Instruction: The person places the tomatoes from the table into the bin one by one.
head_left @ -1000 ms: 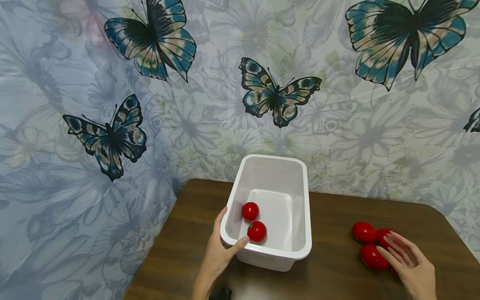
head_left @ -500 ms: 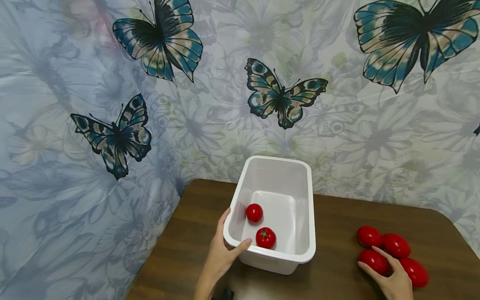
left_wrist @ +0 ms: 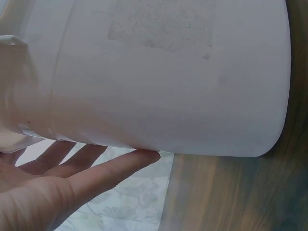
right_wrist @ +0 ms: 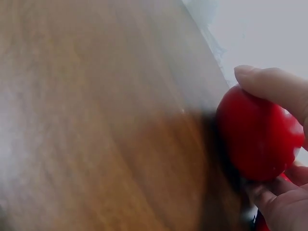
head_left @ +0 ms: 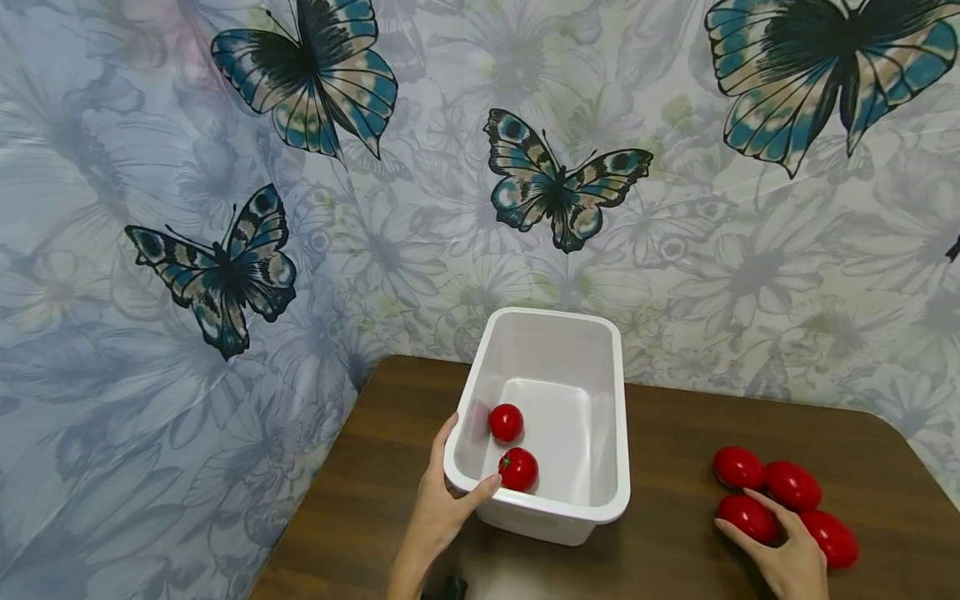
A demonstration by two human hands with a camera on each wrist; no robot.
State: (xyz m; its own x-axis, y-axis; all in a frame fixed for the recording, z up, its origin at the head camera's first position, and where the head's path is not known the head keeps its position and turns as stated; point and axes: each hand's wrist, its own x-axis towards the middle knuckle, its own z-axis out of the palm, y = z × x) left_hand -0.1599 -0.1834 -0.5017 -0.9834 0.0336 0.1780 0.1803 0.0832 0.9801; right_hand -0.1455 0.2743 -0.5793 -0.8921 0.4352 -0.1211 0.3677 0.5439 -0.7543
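Note:
A deep white plastic bin stands on the wooden table with two red tomatoes inside, one farther back and one with a green stem end near the front wall. My left hand holds the bin's near-left corner, thumb over the front rim and fingers along the outer left side. In the left wrist view, straight fingers touch the outer wall. To the right, my right hand grips a red tomato between thumb and fingers, still among the others. The right wrist view shows this tomato up close.
Other red tomatoes lie against the gripped one: one behind it, one back right and one to the right. A small black object sits at the near edge. Butterfly-patterned cloth hangs behind the table.
My right hand has moved from over the cluster to its near-left tomato and now grips it. The front tomato in the bin has rolled slightly. My left hand stays on the corner.

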